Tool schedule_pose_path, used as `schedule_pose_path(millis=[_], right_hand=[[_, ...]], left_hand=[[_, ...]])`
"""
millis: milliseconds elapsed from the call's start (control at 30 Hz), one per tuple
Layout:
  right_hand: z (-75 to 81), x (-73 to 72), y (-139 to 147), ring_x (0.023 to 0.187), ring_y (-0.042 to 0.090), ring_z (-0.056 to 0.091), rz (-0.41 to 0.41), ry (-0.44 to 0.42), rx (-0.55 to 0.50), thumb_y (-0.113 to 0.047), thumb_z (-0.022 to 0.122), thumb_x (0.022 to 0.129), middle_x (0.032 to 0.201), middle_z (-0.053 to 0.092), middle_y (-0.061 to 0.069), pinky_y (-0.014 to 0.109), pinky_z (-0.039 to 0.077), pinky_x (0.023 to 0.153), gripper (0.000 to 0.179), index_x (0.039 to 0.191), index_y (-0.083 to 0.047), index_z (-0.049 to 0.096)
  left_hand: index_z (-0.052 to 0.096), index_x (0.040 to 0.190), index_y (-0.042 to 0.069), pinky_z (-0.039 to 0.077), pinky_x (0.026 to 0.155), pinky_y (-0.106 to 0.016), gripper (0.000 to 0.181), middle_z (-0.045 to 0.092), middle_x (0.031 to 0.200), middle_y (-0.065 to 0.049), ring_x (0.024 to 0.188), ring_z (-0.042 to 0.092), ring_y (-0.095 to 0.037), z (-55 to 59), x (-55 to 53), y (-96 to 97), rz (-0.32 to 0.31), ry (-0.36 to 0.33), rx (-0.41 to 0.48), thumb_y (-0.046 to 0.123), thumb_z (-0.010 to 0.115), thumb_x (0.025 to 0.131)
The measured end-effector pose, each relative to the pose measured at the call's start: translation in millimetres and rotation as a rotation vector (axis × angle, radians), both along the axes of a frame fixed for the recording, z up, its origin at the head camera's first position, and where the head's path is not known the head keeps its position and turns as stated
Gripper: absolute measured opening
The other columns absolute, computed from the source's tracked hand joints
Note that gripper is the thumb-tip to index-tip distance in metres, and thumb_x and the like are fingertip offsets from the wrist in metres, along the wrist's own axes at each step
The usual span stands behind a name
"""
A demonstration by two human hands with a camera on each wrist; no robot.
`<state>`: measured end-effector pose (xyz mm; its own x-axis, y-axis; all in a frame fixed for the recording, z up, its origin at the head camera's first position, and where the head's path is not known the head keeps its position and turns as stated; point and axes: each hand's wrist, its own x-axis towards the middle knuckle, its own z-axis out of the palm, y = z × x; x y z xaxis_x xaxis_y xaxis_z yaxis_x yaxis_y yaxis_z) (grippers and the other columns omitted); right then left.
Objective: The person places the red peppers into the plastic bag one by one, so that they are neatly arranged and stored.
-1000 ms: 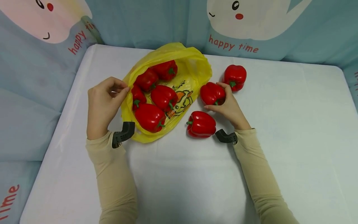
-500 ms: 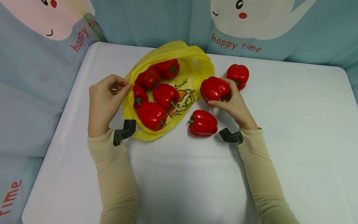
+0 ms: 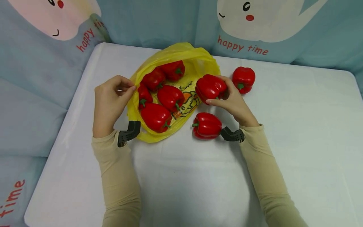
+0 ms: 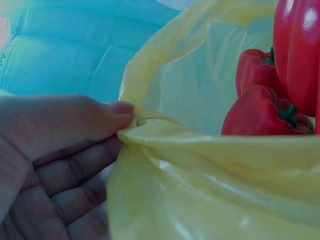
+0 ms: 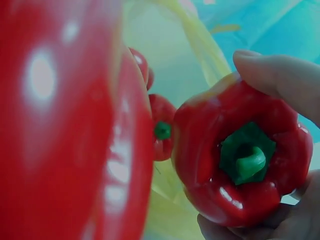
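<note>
A yellow plastic bag (image 3: 181, 129) lies with its mouth spread, several red bell peppers (image 3: 171, 97) inside it. Thumb and fingers of my left hand (image 3: 112, 102) pinch the bag's left rim; the left wrist view shows the gathered yellow film (image 4: 150, 125) at the thumb tip. My right hand (image 3: 235, 105) grips another red bell pepper (image 3: 210, 87) at the right side of the bag's mouth, where it overlaps the opening. In the right wrist view that pepper (image 5: 200, 145) shows its green stem, with fingers around its side.
One red bell pepper (image 3: 207, 126) lies on the white table (image 3: 193, 186) just in front of the bag. Another pepper (image 3: 244, 79) stands behind the right hand. A blue printed curtain (image 3: 158, 22) borders the table at the back and left.
The right hand has lifted its bell pepper and carried it left, over the right edge of the bag's mouth. The left hand keeps its pinch on the rim. The head view has shifted slightly.
</note>
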<state>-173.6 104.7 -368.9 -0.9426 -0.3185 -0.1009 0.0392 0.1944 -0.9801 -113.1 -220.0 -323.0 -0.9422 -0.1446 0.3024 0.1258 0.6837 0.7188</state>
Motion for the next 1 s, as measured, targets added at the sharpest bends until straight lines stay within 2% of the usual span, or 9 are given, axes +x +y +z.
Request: schedule_pose_path(millis=[200, 433, 567, 700, 1000], right_hand=[[7.6, -15.1, -3.8, 0.126, 0.022, 0.039, 0.058, -0.02, 0.073, -0.012, 0.074, 0.081, 0.14, 0.041, 0.005, 0.042, 0.045, 0.098, 0.073, 0.142, -0.013, 0.034], [11.2, -43.4, -7.8, 0.127, 0.021, 0.036, 0.214, -0.085, 0.198, -0.021, 0.074, 0.083, 0.139, 0.04, 0.005, 0.042, 0.042, 0.101, 0.076, 0.144, -0.014, 0.03], [11.7, -55.5, -13.9, 0.128, 0.021, 0.035, 0.259, -0.104, 0.265, -0.027, 0.074, 0.082, 0.141, 0.038, 0.005, 0.041, 0.039, 0.104, 0.081, 0.146, -0.014, 0.025], [10.6, -61.7, -24.5, 0.13, 0.021, 0.033, 0.289, -0.107, 0.297, -0.033, 0.073, 0.083, 0.143, 0.035, 0.004, 0.039, 0.037, 0.105, 0.085, 0.147, -0.015, 0.021], [5.8, -67.5, -40.8, 0.129, 0.02, 0.034, 0.336, -0.11, 0.289, -0.032, 0.071, 0.084, 0.144, 0.035, 0.004, 0.038, 0.038, 0.104, 0.082, 0.146, -0.015, 0.022]], left_hand=[[0.068, 0.093, -0.005, 0.042, 0.069, -0.006, 0.015, 0.068, 0.09, -0.015, 0.079, 0.061, -0.021, -0.2, 0.1, -0.4, 0.011, -0.002, -0.019, 0.009, 0.068, 0.088], [0.068, 0.094, -0.006, 0.042, 0.069, -0.006, 0.015, 0.068, 0.09, -0.016, 0.08, 0.062, -0.023, -0.4, -0.1, -0.4, -0.001, -0.005, -0.003, 0.009, 0.067, 0.088], [0.068, 0.093, -0.006, 0.042, 0.068, -0.006, 0.015, 0.068, 0.089, -0.016, 0.079, 0.061, -0.022, -0.5, -0.3, -0.3, -0.002, 0.002, -0.004, 0.008, 0.068, 0.088], [0.068, 0.091, -0.006, 0.042, 0.068, -0.006, 0.014, 0.067, 0.089, -0.017, 0.079, 0.061, -0.021, -1.1, -0.8, -0.8, -0.011, 0.007, 0.016, 0.008, 0.068, 0.088], [0.068, 0.093, -0.005, 0.042, 0.069, -0.006, 0.016, 0.067, 0.09, -0.018, 0.081, 0.063, -0.023, -1.3, 0.7, -1.0, -0.013, 0.0, 0.027, 0.009, 0.068, 0.088]])
